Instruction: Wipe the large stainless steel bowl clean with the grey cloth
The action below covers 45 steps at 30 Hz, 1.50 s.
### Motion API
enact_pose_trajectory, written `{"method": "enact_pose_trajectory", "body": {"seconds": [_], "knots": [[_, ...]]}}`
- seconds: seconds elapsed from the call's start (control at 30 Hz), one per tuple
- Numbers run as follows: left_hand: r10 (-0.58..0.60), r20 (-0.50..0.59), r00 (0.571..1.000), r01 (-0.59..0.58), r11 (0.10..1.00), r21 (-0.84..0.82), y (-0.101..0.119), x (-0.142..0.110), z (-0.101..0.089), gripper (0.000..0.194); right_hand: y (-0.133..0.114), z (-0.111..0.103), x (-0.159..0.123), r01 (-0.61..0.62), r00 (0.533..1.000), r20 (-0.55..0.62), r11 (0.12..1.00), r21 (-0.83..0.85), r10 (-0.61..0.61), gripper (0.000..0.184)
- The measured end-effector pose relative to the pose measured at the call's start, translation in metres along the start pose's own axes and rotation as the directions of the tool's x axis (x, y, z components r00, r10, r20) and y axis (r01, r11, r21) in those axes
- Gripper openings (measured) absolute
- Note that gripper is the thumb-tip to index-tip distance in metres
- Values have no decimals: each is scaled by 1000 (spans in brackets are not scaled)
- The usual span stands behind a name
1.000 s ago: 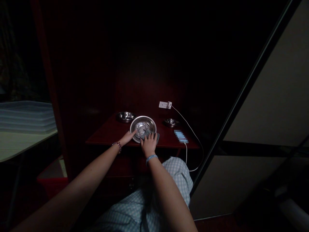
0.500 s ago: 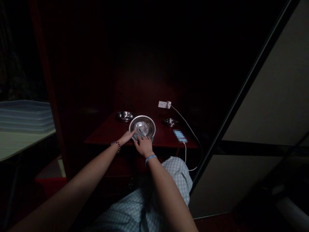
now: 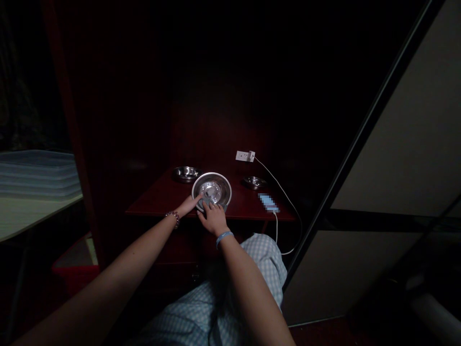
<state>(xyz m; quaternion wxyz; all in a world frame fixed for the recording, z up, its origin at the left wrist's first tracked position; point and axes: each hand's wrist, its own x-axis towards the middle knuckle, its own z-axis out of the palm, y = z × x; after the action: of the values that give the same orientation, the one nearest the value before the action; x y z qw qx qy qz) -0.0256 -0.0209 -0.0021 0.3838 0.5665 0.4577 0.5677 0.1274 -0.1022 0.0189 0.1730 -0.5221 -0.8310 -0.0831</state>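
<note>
On the dark red worktop, my right hand is bent over a grey-blue cloth and has hold of it. Its fingers press the cloth down inside the near edge of a steel bowl. My left hand is flat and open, and its fingertips touch the bowl's rim. A bead bracelet sits on my left wrist, and a blue band sits on my right wrist.

The bowl lies flat near the front edge of the worktop. It is round and shiny, with a wide rim. Behind it, one small steel bowl sits to the left and another to the right. Farther right are a white power strip, a white cord and a blurred phone. Far to the left, clear plastic trays are stacked on a pale table. My checked pants show below.
</note>
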Motion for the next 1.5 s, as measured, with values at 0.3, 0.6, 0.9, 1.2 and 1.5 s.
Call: {"method": "enact_pose_trajectory", "body": {"seconds": [0.3,0.6,0.9,1.2,1.5], "knots": [[5,17,1000,-5,1000,-10,3,-2,0,68,0,0,-1,93,994,45,994,62,-95,69],[-11,14,1000,11,1000,1,4,-3,0,79,0,-4,-1,101,994,39,994,44,-103,65],[42,6,999,-43,999,30,6,-5,1,67,-6,-13,-2,-20,1000,10,999,-33,21,51],[57,25,998,-57,998,12,3,-1,1,58,-3,7,-1,-181,980,-101,976,-124,169,60],[35,-3,999,-35,999,-9,6,-3,2,52,8,16,5,-189,972,-164,977,-99,172,57]]}}
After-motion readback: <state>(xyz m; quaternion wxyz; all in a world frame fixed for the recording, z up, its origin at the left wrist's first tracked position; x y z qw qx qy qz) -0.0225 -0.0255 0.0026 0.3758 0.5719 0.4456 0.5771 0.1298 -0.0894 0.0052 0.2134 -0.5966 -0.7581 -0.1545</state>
